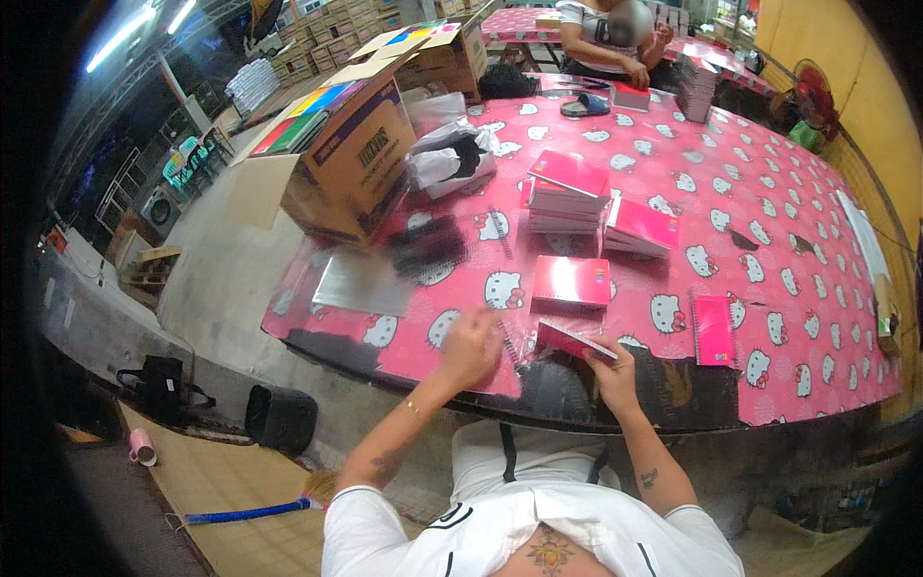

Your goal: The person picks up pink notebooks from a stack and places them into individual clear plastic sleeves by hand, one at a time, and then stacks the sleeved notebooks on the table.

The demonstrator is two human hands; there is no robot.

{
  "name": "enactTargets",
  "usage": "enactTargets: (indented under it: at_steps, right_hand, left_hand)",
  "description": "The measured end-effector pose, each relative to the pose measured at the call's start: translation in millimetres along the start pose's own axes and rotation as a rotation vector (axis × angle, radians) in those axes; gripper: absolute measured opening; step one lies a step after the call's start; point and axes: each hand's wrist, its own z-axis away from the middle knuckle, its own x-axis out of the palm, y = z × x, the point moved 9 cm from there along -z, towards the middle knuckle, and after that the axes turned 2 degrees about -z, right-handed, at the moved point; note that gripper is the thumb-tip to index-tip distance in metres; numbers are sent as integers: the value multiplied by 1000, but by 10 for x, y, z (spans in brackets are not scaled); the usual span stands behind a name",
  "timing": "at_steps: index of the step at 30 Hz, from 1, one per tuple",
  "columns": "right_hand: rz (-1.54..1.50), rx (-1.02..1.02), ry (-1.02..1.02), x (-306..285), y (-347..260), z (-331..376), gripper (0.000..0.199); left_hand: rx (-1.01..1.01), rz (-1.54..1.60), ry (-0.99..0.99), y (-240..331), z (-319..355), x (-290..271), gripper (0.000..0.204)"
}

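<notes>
My right hand [612, 373] grips a small pink notebook [569, 338] by its right end, tilted over the near table edge. Left of it, my left hand [471, 346] is over the table, its fingers smeared by motion. A thin black binding coil [509, 344] shows right beside those fingers; whether they hold it is unclear. Just beyond the held notebook lies a short stack of pink notebooks [571, 281]. Farther back stand a taller notebook stack [565, 197] and a leaning one [642, 229]. To the right, a single spiral-bound pink notebook [713, 330] lies flat.
Black coils [428, 248] and clear plastic sheets [361, 283] lie at the left. Behind them are a white plastic bag [452, 159] and a large cardboard box [351, 168]. Across the pink-covered table [808, 250], a co-worker's hand [636, 71] touches a red-covered stack [630, 96].
</notes>
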Motion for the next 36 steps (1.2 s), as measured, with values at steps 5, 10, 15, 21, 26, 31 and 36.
enactTargets:
  at_steps: [5, 10, 15, 21, 26, 31, 36]
  right_hand:
    - [2, 82, 21, -36, 36, 28, 18]
    - [-1, 79, -13, 1, 28, 3, 19]
    - [27, 82, -31, -35, 51, -4, 21]
    - [7, 54, -28, -17, 111, -27, 20]
    - [5, 351, 7, -79, 209, 52, 22]
    - [-28, 47, -45, -11, 127, -15, 22]
    - [-36, 53, -98, 57, 24, 64, 22]
  left_hand:
    - [-126, -387, 40, -773, -645, -309, 100]
    - [-278, -533, -389, -1766, -1341, -295, 134]
    - [-414, -447, -566, -1886, -1741, -173, 132]
    - [-212, -593, -159, -1949, -1886, -278, 66]
    - [-63, -354, 407, -1074, -1728, -977, 50]
    - [-494, 1039, 1110, -1761, -885, -1075, 39]
    - [-699, 1558, 1100, -2204, -211, -137, 35]
